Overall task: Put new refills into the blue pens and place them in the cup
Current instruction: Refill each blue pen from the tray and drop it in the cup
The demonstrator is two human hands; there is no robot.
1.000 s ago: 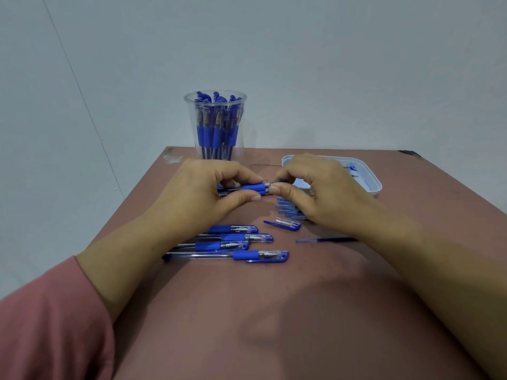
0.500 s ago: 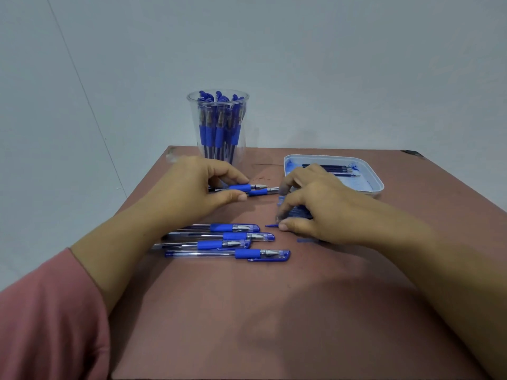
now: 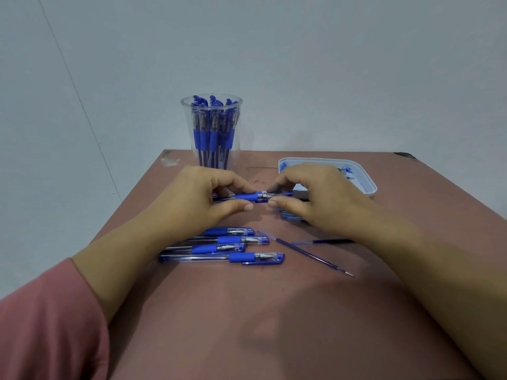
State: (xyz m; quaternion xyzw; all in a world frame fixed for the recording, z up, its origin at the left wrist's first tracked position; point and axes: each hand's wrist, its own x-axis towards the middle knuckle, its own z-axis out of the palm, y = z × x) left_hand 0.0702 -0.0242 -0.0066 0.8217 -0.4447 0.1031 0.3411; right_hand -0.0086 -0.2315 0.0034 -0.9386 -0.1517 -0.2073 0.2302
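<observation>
My left hand [image 3: 204,196] grips a blue pen [image 3: 248,196] by its barrel, held level above the brown table [image 3: 247,325]. My right hand [image 3: 315,196] pinches a blue cap [image 3: 285,193] at the pen's tip end. A clear cup [image 3: 211,133] with several blue pens stands behind my left hand. Several capped blue pens [image 3: 233,246] lie in a row in front of my hands. Two loose refills [image 3: 310,255] lie crossed on the table to the right of that row.
A white tray [image 3: 365,178] with blue bits sits at the back right, partly hidden by my right hand. A small stack of blue parts [image 3: 288,215] peeks out under that hand. The table's left edge runs close to the cup.
My right hand went down to the table, then came back up to the pen's tip with a cap. A second refill now lies on the table. My left hand kept hold of the pen.
</observation>
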